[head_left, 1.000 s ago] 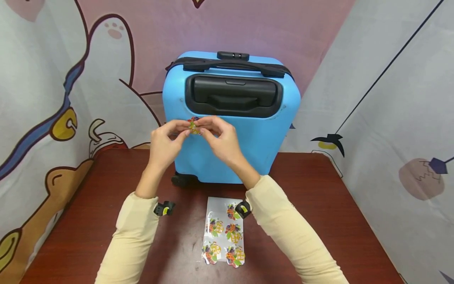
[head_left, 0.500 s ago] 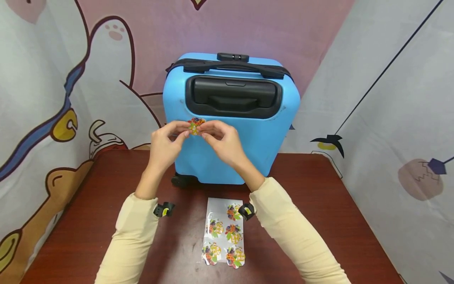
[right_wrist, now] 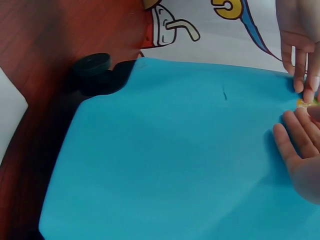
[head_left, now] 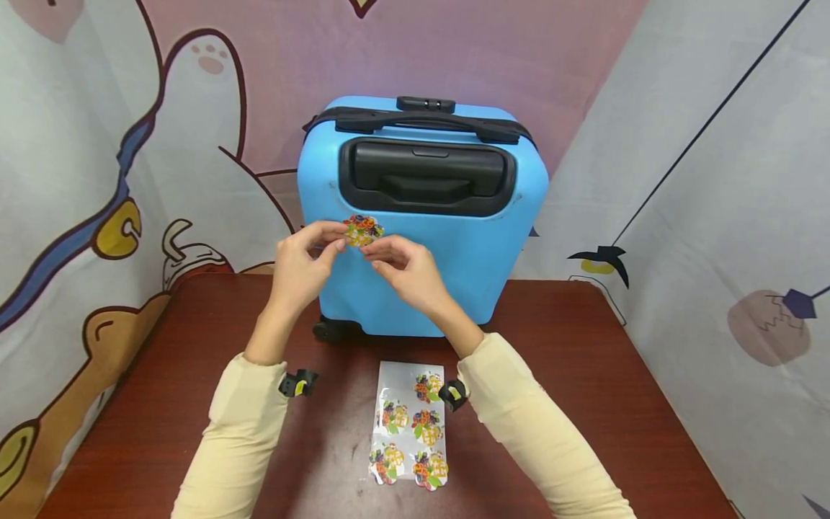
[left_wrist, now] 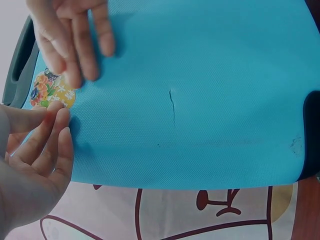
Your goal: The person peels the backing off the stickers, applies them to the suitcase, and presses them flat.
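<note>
A fruit-patterned sticker (head_left: 364, 229) is held up close to the front of a light blue suitcase (head_left: 496, 249), just under its black handle recess. My left hand (head_left: 303, 261) pinches the sticker's left edge between thumb and fingers. Beside its lower right edge is my right hand (head_left: 410, 272), fingers loosely extended and nothing gripped. In the left wrist view the sticker (left_wrist: 56, 91) shows fruit and yellow lettering, with the right hand's fingertips right at its border. Only a sliver of the sticker (right_wrist: 304, 103) shows in the right wrist view, between both hands.
A sticker sheet (head_left: 397, 376) with several matching stickers lies on the red-brown table (head_left: 564, 360) in front of the suitcase. One black suitcase wheel (head_left: 332, 329) shows at lower left. A cartoon-printed cloth (head_left: 681, 238) hangs behind and at the sides.
My right hand has let go of the sticker and shifted slightly down and right, so more of the sticker shows. The left hand keeps its pinch in nearly the same place.
</note>
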Demonstrator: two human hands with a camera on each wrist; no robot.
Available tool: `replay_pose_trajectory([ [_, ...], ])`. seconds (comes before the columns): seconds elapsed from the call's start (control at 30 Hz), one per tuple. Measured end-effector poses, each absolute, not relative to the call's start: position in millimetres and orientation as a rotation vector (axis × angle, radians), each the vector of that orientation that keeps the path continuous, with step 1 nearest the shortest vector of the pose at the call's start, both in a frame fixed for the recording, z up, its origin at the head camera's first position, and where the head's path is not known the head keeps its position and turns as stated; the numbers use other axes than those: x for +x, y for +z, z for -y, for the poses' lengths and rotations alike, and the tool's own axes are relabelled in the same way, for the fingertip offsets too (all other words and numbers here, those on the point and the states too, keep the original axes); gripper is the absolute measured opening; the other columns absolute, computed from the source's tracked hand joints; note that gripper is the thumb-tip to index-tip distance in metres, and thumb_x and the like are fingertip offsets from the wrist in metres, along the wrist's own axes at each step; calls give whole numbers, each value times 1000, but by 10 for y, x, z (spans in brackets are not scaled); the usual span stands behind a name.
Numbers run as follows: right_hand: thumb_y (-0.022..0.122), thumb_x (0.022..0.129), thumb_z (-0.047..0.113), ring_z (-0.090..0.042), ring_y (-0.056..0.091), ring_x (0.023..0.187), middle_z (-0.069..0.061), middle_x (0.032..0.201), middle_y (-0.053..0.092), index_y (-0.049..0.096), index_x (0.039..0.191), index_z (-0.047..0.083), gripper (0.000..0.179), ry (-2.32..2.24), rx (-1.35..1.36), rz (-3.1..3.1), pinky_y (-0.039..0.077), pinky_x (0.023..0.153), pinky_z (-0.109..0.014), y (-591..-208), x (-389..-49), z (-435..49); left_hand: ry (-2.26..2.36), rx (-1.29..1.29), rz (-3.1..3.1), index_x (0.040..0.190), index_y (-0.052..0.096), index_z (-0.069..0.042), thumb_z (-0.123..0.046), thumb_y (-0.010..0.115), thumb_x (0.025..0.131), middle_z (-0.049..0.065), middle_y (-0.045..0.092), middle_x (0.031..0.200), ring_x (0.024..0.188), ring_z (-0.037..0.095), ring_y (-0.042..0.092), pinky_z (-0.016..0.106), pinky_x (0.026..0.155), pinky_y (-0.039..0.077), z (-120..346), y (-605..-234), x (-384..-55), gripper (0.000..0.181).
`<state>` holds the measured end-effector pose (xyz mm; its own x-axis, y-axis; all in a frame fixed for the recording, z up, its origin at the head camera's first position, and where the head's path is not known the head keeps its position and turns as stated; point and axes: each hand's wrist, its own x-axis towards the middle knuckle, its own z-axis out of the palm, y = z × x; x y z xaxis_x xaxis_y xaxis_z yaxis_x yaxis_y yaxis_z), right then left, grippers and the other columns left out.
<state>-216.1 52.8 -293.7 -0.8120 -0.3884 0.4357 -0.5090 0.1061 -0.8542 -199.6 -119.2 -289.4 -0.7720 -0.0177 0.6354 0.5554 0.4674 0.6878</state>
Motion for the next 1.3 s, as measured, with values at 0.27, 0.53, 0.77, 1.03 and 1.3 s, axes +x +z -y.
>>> replay_pose_trajectory([
  [0.27, 57, 85, -7, -23, 61, 98, -19, 103, 64, 61, 106, -6, 21, 1775, 954, 2234, 48, 82, -28, -2872, -2134, -543, -1311, -453, 2145, 99, 66, 2, -1, 60, 86, 14, 67, 84, 76, 22, 62, 35, 65, 48, 1189, -2895, -1995, 15],
  [0.53, 56, 86, -6, -24, 59, 98, -17, 106, 62, 58, 111, -6, 25, 1738, 1043, 2191, 46, 84, -29, -2737, -2145, -542, -1330, -456, 2143, 100, 66, 2, 1, 61, 85, 14, 67, 85, 77, 23, 62, 36, 65, 48, 1189, -2894, -1987, 16],
  [0.77, 58, 84, -6, -21, 60, 98, -17, 106, 63, 59, 108, -5, 24, 1703, 967, 2316, 48, 82, -26, -2855, -2153, -559, -1330, -454, 2154, 100, 66, 2, 0, 62, 85, 15, 67, 86, 80, 24, 61, 39, 66, 47, 1186, -2893, -1982, 16],
  [1.03, 58, 84, -7, -21, 61, 97, -17, 105, 62, 58, 108, -6, 24, 1714, 990, 2296, 48, 81, -27, -2817, -2158, -541, -1322, -460, 2151, 100, 66, 2, -1, 62, 84, 15, 66, 86, 81, 24, 61, 38, 66, 47, 1187, -2898, -1981, 16],
  [1.3, 56, 86, -7, -24, 58, 102, -17, 113, 60, 55, 113, -6, 27, 1730, 1103, 2174, 45, 86, -28, -2654, -2167, -492, -1322, -472, 2140, 100, 65, 3, 0, 63, 84, 15, 66, 86, 80, 24, 61, 39, 66, 48, 1191, -2899, -1989, 16],
])
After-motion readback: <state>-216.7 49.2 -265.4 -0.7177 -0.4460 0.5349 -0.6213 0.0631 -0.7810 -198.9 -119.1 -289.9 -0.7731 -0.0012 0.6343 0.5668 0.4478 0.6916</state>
